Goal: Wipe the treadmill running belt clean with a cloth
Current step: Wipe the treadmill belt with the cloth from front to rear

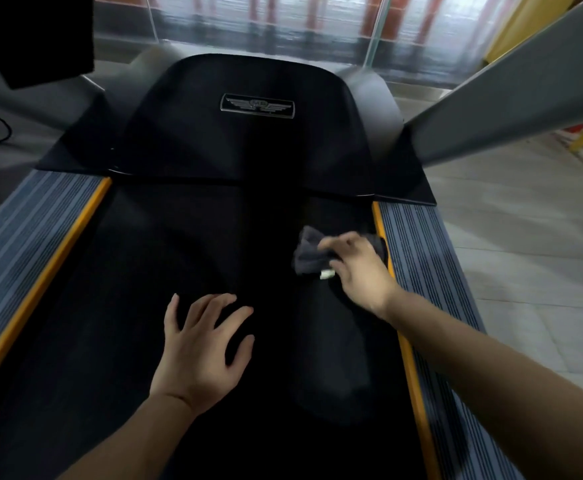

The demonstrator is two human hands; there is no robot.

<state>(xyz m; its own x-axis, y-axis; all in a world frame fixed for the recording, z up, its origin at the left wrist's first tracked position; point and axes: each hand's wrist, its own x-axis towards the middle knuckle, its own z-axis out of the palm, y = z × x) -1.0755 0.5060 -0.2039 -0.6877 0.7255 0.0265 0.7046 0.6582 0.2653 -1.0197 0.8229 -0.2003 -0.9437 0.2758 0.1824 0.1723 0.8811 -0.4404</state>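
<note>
Head cam looking down at a treadmill, and both bare hands are on the black running belt (137, 306). The right hand (356, 268) is up near the front of the belt on the right side, fingers curled down over a bunched dark grey cloth (312, 252) and gripping it. The cloth is scrunched up and lying on the belt just beside the orange strip (385, 251) that edges the belt — looks like part of the cloth touches that strip, though it's blurry there so I can't tell for sure. A small white tag (327, 274) sticks out of the cloth just under the fingers.

The left hand (202, 348) is closer to the camera, about mid-belt, palm down with fingers spread and fairly straight, resting flat on the belt and holding nothing. The two hands are well apart.

Beyond the belt is the black motor cover (241, 140) with a winged badge (257, 106) on it. Grey ribbed side rails run down both sides — the right one (421, 271) outside the orange strip, the left one (30, 216) with its own orange edge. A grey upright (511, 98) angles up on the right, and pale floor tiles (525, 254) show past it.
</note>
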